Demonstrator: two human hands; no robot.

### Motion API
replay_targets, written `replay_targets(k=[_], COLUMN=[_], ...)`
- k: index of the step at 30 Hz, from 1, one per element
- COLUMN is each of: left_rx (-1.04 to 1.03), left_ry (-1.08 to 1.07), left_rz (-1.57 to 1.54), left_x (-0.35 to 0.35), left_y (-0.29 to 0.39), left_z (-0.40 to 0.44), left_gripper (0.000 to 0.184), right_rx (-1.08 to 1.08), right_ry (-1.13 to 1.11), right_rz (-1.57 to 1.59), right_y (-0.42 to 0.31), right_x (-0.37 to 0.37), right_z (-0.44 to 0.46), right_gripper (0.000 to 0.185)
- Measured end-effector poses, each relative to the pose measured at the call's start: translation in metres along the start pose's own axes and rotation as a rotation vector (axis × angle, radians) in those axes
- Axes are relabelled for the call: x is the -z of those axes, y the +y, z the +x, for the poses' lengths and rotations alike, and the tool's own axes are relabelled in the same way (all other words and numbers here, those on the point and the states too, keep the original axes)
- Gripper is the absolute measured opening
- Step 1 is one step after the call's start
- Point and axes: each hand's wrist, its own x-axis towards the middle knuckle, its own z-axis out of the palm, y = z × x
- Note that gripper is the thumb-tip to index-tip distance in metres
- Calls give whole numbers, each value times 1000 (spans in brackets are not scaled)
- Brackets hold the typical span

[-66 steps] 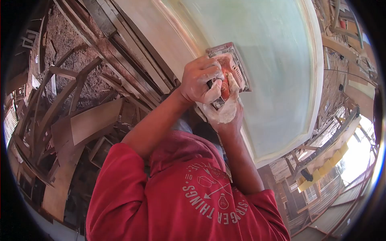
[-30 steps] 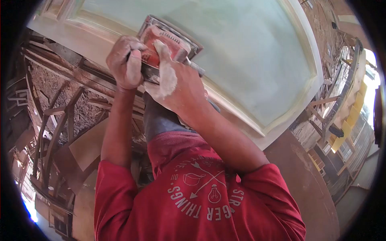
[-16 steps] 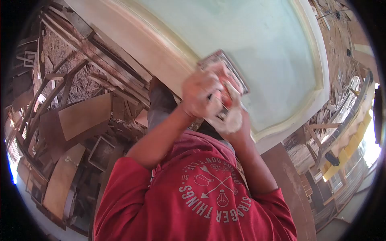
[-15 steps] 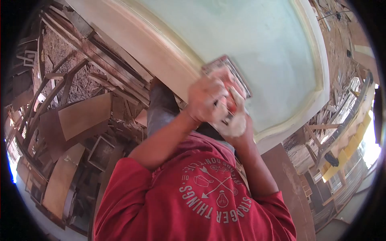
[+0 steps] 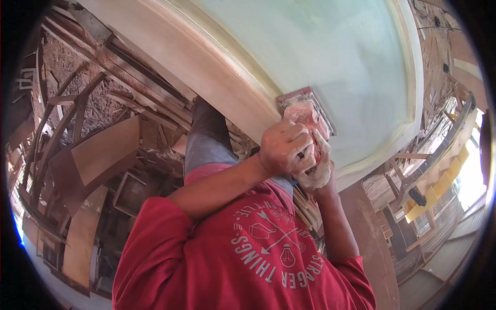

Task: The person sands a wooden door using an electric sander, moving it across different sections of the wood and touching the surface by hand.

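A red, dust-covered power sander (image 5: 305, 111) rests with its flat rectangular pad on a large pale green panel (image 5: 330, 46), close to the panel's raised, moulded border (image 5: 243, 67). My left hand (image 5: 287, 147) is closed over the sander's body from the left, fingers curled around it. From the right, my right hand (image 5: 318, 168) wraps the rear of the sander and is coated in whitish dust. Both hands sit close together, overlapping in view. Part of the sander's grip is hidden behind the fingers.
Long wooden planks (image 5: 129, 67) run beneath the panel on the left. Brown boards (image 5: 106, 150) and wood scraps lie around the floor. My leg in grey trousers (image 5: 206, 139) stands beside the panel's edge. A brown board (image 5: 369, 243) is at my right.
The sander and both hands have moved right and nearer to me across the panel. The view has shifted slightly. Both hands keep their hold.
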Motion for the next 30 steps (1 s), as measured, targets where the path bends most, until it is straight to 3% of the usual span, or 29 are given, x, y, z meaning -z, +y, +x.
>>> replay_targets(k=[4,8,11,14,18,24,27,30], left_rx=[40,128,116,104,141,181,163,181], left_ry=[-24,-84,-75,-30,-12,-94,-21,1], left_rz=[13,41,50,37,29,59,35,30], left_x=[4,-14,-19,-20,-14,-40,-42,-27], left_y=[-6,11,13,9,11,30,29,22], left_z=[2,-11,-17,-11,-5,-25,-18,-5], left_gripper=[16,21,22,17,14,12,12,12], right_rx=[-88,135,124,135,-35,79,82,-75], right_ry=[-49,-7,-20,13,-73,-23,-43,-100], right_rz=[70,12,-26,-52,41,100,8,44], right_y=[-6,28,35,24,8,48,49,15], right_x=[0,4,2,4,11,12,14,18], right_z=[4,-8,-19,-13,-4,-31,-27,-7], right_gripper=[105,112,99,101,106,107,107,108])
